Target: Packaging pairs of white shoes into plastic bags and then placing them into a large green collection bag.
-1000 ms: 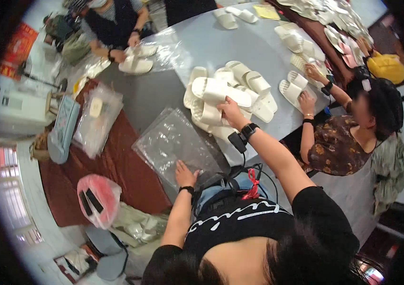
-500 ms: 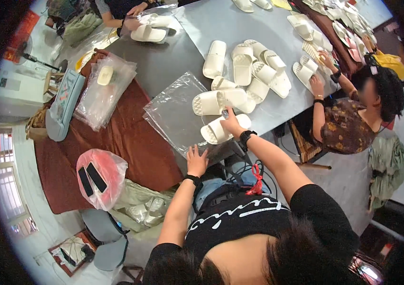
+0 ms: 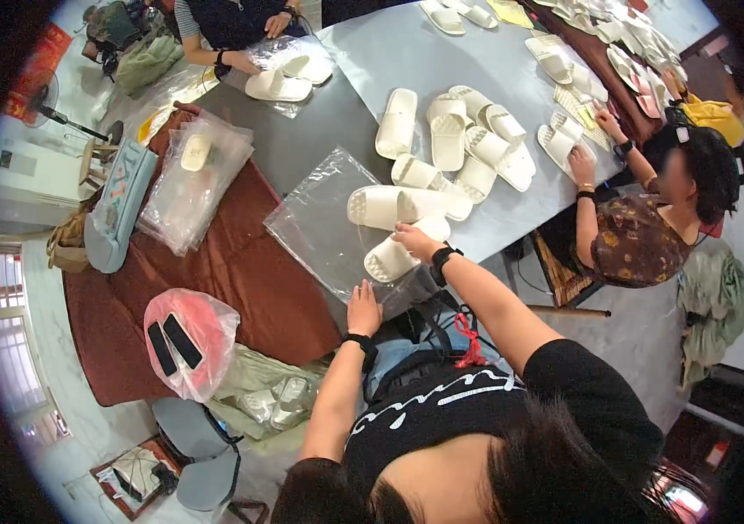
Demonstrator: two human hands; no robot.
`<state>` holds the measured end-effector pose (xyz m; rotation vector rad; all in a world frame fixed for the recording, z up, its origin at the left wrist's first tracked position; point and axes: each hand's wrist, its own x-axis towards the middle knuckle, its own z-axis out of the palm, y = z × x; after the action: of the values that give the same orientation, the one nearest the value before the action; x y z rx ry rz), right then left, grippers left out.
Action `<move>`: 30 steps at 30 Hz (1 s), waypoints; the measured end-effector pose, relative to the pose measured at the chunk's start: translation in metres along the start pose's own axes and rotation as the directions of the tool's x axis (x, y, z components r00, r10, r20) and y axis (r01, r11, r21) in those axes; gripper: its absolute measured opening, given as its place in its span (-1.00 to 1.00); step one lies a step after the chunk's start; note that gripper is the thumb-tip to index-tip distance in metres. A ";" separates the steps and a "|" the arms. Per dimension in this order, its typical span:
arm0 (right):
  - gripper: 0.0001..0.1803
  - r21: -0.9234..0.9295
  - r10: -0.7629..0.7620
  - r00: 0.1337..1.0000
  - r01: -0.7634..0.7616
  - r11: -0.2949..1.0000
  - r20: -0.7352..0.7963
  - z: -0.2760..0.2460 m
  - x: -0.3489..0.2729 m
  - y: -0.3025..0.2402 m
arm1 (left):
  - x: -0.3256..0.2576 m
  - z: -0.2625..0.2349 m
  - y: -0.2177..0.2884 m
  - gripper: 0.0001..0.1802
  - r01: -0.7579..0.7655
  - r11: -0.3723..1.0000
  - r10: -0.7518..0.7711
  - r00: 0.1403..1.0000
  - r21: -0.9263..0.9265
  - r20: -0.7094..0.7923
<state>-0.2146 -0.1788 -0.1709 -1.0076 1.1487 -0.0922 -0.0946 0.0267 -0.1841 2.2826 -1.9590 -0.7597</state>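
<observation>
My right hand grips a white slipper by its strap, fingers curled over the top. This slipper and another white slipper beside it lie partly over a clear plastic bag on the grey table. My left hand rests at the near table edge by the bag's lower corner, fingers stretched out and holding nothing. A loose group of several white slippers lies just beyond, to the right of the bag.
On the brown cloth at left lie stacked clear bags with a slipper on top. A pink bundle sits nearer me. One co-worker's hand touches bagged slippers at the far side; another person's hand handles slippers at right.
The slipper under my right hand and the one beside it have shifted slightly left over the bag. The far co-worker has drawn one hand back from the bagged slippers.
</observation>
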 end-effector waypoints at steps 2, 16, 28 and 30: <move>-0.76 0.180 0.065 0.989 -0.088 0.980 0.129 0.001 0.001 -0.001 | 0.002 -0.002 -0.001 -0.37 -0.001 1.000 0.001 1.000 0.004 -0.001; -0.56 0.322 0.021 0.955 0.079 0.943 -0.296 0.056 0.034 0.006 | 0.003 0.012 -0.002 -0.39 -0.052 0.979 0.078 0.988 0.195 -0.130; -0.71 0.478 0.034 0.947 -0.192 0.857 0.319 -0.032 -0.050 -0.076 | 0.009 -0.039 0.002 -0.45 -0.045 0.999 0.028 0.903 -0.029 -0.429; -0.69 0.346 0.059 0.956 -0.161 0.925 0.287 -0.062 -0.073 -0.090 | 0.018 -0.052 0.007 -0.40 -0.037 0.999 0.027 0.818 -0.006 -0.574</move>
<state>-0.2599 -0.2302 -0.0583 -0.5991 0.8915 -0.0714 -0.0791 -0.0063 -0.1418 2.1155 -1.6778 -0.0466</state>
